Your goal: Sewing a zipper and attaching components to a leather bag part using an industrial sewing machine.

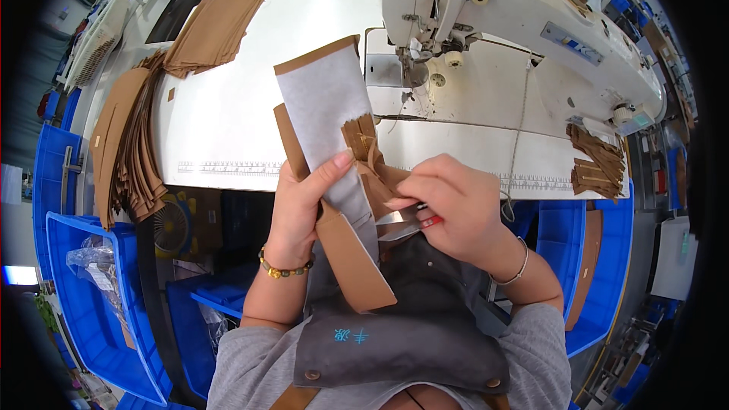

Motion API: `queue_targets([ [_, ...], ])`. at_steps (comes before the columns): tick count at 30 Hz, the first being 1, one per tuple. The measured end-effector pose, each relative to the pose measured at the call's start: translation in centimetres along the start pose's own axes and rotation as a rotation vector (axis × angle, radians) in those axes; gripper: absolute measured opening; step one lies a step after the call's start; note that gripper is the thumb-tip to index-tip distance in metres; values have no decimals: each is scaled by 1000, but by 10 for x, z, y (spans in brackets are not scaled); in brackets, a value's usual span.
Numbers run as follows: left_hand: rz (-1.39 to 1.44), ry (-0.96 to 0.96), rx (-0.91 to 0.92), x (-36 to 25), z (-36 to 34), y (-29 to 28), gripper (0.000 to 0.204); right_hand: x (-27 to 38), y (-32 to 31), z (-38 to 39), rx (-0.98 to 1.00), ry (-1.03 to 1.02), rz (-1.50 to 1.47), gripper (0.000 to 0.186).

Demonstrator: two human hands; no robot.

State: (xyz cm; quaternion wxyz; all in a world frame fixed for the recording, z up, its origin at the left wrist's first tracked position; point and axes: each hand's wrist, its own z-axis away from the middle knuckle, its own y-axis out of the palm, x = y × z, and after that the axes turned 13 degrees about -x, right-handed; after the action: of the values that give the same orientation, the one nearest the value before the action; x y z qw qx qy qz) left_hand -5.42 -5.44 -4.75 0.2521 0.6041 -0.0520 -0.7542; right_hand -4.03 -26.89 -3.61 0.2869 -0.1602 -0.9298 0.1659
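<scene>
My left hand (pixel 300 201) is closed around a brown leather-like piece with white backing (pixel 323 102), its thumb pressed on the white side. The piece stands tilted in front of the table edge, with one brown flap (pixel 353 258) hanging toward my apron. Narrow brown strips and a ragged white edge show near its middle. In my right hand (pixel 463 201) is a pair of thread snips (pixel 399 224) with a bit of red on the handle. Their blades point left, beside the lower part of the piece. My right fingertips are by the brown strips, and whether they pinch one I cannot tell.
A white sewing machine (pixel 524 38) stands at the back right of the white table (pixel 228 121). Brown panels (pixel 216 30) lie back left; more (pixel 125 144) drape over the left edge. Small brown strips (pixel 596 163) sit at right. Blue bins (pixel 99 311) flank me.
</scene>
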Motion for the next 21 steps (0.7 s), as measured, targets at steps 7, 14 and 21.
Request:
queue_targets([
  [7,-130,67,98,-5,15,12,40,-14,-6,-27,-67,191,-182,43],
  [14,-162,124,189,-2,16,16,35,-10,-6,-29,51,199,-171,29],
  [21,-133,53,138,-1,14,14,37,-10,-3,-20,-36,90,-112,29],
])
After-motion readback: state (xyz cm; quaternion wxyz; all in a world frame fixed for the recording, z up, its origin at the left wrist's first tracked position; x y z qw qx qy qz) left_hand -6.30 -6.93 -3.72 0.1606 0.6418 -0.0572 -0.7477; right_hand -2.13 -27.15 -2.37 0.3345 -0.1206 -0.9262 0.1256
